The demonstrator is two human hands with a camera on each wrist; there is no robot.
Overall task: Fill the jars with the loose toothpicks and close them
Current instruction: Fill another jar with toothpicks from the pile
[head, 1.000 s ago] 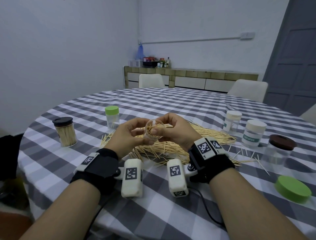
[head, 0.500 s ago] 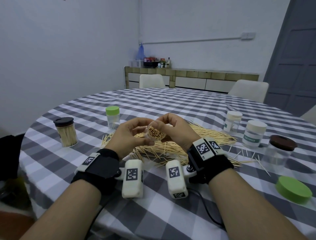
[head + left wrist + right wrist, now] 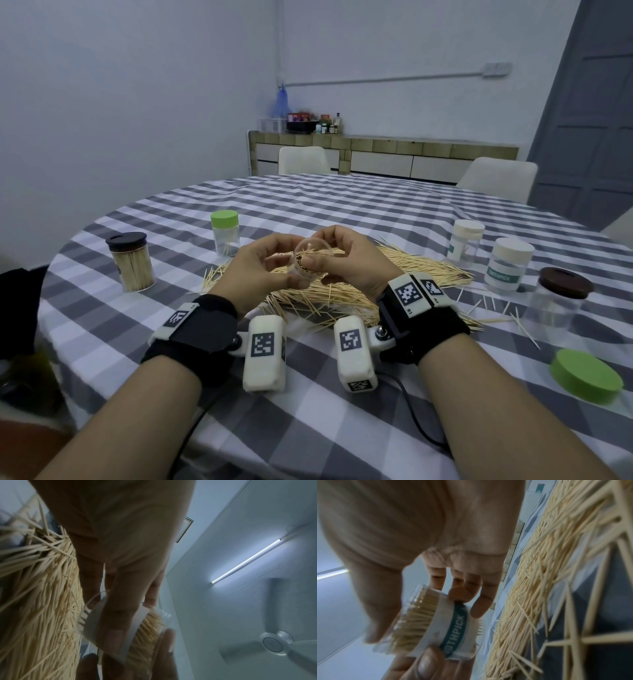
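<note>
Gripping one clear plastic toothpick jar (image 3: 308, 258), lidless and tipped mouth toward the wearer: left hand (image 3: 263, 265) curled round the body, right hand (image 3: 346, 260) pinching the rim, thumb over the mouth. Contents: toothpicks, partly filling it. Label: white with a teal band reading "OTHPICK" (image 3: 453, 631).
Beneath and beyond the fingers: loose toothpick pile (image 3: 342, 294) on a grey-checked tablecloth (image 3: 308, 428).
Left of the fingers: green-lidded jar (image 3: 225, 233); farther out, dark-lidded jar (image 3: 132, 262) packed with toothpicks.
Right of the fingers: two white-lidded jars (image 3: 507, 265), a brown-lidded jar (image 3: 558, 301), one loose green lid (image 3: 586, 376).
</note>
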